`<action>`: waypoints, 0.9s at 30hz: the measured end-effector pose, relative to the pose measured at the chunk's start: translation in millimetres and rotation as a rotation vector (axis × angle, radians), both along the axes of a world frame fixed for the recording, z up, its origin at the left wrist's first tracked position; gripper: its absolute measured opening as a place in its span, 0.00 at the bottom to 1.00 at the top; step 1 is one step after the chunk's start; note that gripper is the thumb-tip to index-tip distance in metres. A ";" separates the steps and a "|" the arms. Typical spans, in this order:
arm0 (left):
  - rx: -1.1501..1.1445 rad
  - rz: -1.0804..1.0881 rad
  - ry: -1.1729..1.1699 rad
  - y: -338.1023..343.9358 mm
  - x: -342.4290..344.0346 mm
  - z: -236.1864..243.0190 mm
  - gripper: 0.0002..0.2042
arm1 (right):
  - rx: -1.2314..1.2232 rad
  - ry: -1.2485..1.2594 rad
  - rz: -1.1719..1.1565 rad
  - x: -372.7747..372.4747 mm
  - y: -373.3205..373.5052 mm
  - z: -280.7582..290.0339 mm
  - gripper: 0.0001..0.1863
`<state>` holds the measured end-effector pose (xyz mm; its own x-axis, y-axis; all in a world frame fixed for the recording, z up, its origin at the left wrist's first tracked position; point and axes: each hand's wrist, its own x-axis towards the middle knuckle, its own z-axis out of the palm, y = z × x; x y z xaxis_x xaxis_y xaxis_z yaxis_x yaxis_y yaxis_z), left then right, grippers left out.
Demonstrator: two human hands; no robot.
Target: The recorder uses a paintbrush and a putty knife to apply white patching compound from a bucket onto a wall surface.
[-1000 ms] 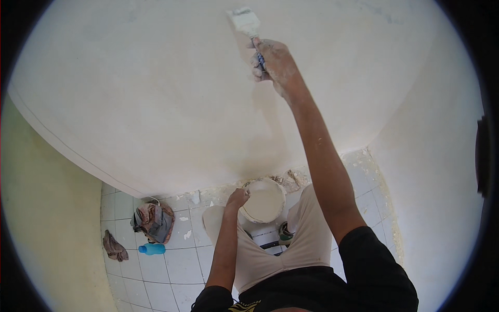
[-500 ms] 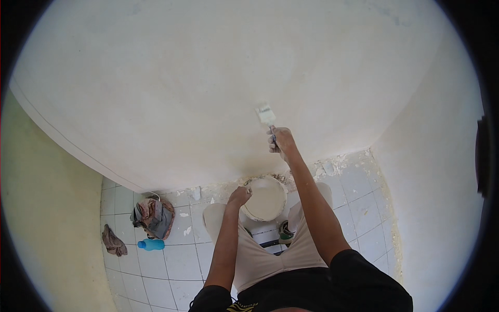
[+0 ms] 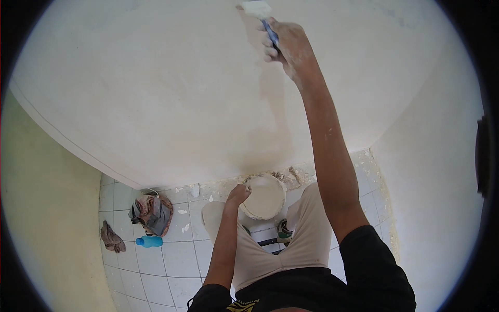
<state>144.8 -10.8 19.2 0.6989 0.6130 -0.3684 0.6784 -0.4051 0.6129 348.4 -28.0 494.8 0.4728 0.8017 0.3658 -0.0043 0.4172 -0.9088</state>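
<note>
Stretched far up in front of me, my right hand [image 3: 288, 44] is closed around the dark blue handle of a paintbrush [image 3: 271, 35]. Its pale, paint-coated head is at the top of the view, against the off-white wall [image 3: 171, 88]. Low between my knees, a round bucket [image 3: 283, 205] holds cream-coloured paint [image 3: 263, 197]. My left hand [image 3: 239, 194] is closed at the bucket's left rim and appears to grip it; the fingertips are partly hidden.
A bag with cloth in it [image 3: 153, 214], a blue bottle [image 3: 149, 241] and a crumpled rag [image 3: 112, 238] are on the white tiled floor [image 3: 176, 260] at left. Paint flakes [image 3: 185, 228] dot the tiles. Side walls stand at left [image 3: 47, 197] and right [image 3: 436, 208].
My right hand has moved up the wall with the paintbrush, from mid-wall to the top of the view. My left hand and the bucket have stayed in place.
</note>
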 end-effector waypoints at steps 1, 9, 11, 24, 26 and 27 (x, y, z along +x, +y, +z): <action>-0.007 -0.002 -0.004 -0.1 -0.3 -0.8 0.13 | 0.068 -0.041 0.017 4.2 -2.0 -9.0 0.18; 0.019 0.032 0.014 2.3 -0.9 -15.2 0.14 | -0.308 -0.055 -0.293 54.7 1.4 -193.3 0.18; 0.030 0.038 0.022 2.6 -0.8 -15.7 0.14 | -0.414 0.048 -0.265 60.4 -16.4 -235.5 0.18; 0.039 -0.012 -0.001 -2.0 2.6 -13.6 0.12 | -0.255 0.036 -0.058 26.8 -11.3 -126.0 0.16; 0.056 0.009 0.037 -2.9 1.3 -9.0 0.12 | -0.108 0.022 -0.036 9.1 5.5 -77.6 0.15; 0.048 0.006 0.013 -3.6 -0.6 -7.9 0.12 | 0.014 -0.018 -0.013 0.5 9.6 -56.3 0.14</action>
<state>144.2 -14.4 11.3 0.6908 0.6342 -0.3474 0.6885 -0.4303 0.5838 349.0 -18.3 438.5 0.4761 0.7905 0.3853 0.0174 0.4296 -0.9029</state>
